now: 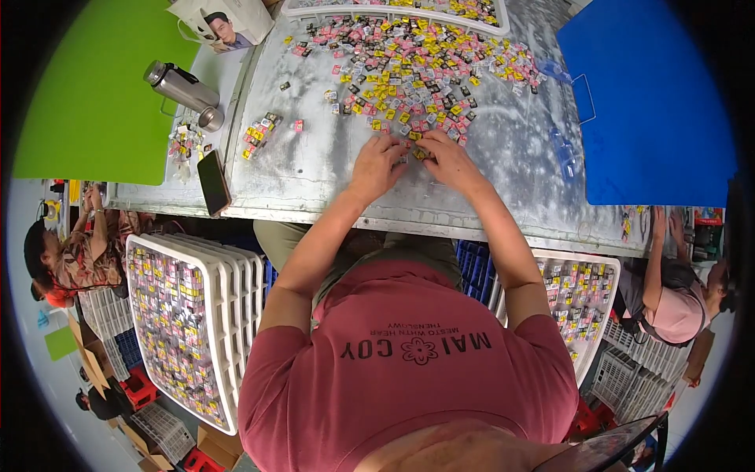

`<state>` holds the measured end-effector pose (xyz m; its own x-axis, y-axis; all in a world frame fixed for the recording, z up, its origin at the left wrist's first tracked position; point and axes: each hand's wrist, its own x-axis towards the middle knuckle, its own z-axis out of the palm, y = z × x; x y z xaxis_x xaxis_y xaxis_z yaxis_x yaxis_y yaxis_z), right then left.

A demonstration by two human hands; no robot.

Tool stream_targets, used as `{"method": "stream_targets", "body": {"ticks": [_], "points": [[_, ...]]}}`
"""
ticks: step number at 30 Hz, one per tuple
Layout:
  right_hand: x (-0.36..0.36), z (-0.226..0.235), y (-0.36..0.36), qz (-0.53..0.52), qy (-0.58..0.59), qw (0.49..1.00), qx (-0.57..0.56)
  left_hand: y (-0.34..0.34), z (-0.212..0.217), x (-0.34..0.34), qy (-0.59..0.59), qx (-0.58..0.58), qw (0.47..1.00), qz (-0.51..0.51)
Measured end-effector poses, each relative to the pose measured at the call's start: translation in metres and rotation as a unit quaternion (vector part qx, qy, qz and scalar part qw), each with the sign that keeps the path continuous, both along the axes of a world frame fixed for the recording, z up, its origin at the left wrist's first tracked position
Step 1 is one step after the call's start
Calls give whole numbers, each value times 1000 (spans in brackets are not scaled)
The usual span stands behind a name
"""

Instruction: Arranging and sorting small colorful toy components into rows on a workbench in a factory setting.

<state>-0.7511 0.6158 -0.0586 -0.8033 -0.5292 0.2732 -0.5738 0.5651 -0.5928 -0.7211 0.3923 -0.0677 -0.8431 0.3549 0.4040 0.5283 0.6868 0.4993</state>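
Note:
Many small block-like pieces [385, 90] in pink, yellow, black and clear-white lie in a loose heap on the worn metal tabletop [299, 177]. My left hand [377, 167] and my right hand [450, 163] meet at the heap's near tip, a short gap apart. The left fingers are bent, with their tips against a few small pieces. On the other side, the right thumb and fingers curl in around a yellow-and-black piece [419, 154]. The fingers partly cover what lies between the hands, and exact grips are too small to make out.
At the far edge stands a white tray [491, 30] of similar pieces. A phone [213, 182], a steel flask [182, 85] and a paper bag [255, 20] are on the left. Green [94, 94] and blue [653, 102] dividers flank the table. Stacked white trays [220, 315] stand beside me.

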Motion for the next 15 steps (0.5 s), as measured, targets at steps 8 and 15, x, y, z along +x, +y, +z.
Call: {"method": "stream_targets", "body": {"ticks": [8, 15], "points": [[-3, 6, 0, 18, -37, 999, 36, 11, -9, -1, 25, 16, 999, 31], [-3, 6, 2, 12, -38, 995, 97, 17, -10, 3, 31, 12, 997, 72]]}}
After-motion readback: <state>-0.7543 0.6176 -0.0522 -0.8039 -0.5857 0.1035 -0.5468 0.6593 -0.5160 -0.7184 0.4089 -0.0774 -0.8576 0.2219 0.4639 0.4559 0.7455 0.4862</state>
